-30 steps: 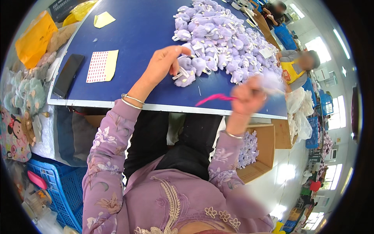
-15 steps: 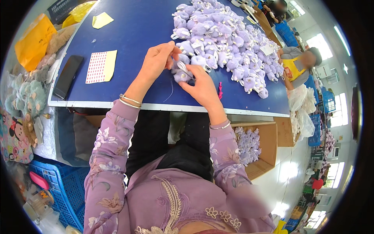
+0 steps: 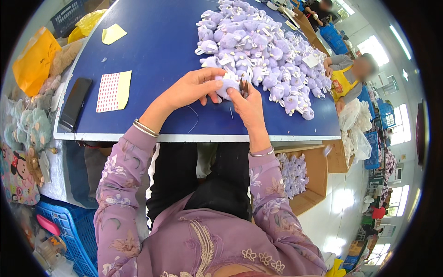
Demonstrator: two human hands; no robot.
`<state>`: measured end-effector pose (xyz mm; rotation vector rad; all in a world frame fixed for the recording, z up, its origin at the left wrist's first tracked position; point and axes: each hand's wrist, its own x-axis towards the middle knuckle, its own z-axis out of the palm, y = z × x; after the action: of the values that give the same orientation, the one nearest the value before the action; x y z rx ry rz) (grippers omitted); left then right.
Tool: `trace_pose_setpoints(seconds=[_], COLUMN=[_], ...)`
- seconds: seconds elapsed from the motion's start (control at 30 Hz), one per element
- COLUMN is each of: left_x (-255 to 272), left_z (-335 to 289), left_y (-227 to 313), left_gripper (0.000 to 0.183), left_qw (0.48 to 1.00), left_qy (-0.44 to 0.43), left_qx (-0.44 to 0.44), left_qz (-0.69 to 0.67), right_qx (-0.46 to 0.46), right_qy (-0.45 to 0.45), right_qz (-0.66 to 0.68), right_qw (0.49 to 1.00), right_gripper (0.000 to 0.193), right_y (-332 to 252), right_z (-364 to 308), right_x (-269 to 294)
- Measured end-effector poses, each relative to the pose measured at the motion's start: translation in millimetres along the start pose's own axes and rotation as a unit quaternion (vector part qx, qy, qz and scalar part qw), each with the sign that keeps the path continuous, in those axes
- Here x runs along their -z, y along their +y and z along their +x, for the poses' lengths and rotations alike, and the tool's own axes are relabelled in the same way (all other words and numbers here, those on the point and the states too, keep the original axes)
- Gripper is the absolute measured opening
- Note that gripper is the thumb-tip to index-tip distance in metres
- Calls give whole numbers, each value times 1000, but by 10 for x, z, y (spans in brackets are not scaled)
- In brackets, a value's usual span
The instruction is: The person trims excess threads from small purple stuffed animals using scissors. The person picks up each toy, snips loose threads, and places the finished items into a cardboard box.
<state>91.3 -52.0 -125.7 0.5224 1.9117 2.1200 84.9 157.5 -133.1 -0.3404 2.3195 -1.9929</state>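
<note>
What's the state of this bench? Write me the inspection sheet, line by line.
Surface: blue table with a white front edge.
Job's things: small lilac plush toy held over the table; small snips.
Clutter: heap of lilac plush toys, sticker sheet, black phone, yellow note, loose thread.
Hands: left hand grips the toy; right hand holds the snips against it.
Cables: nothing seen.
Surroundings: cardboard box of plush toys, blue crate, another person seated at the far right.
</note>
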Motion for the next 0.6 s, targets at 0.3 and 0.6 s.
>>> trace_pose_setpoints(seconds=[0.3, 0.6], left_x=[345, 340], left_z=[405, 401], left_y=[-49, -146], left_gripper=[38, 24], left_qw=[999, 989], left_qy=[30, 102], left_qx=[-1, 100], left_qz=[-43, -46], right_qx=[-26, -56], right_qy=[-110, -62], right_qz=[110, 100], right_qw=[988, 991], right_gripper=[26, 23], right_y=[-108, -41], right_z=[645, 730], right_x=[-50, -109])
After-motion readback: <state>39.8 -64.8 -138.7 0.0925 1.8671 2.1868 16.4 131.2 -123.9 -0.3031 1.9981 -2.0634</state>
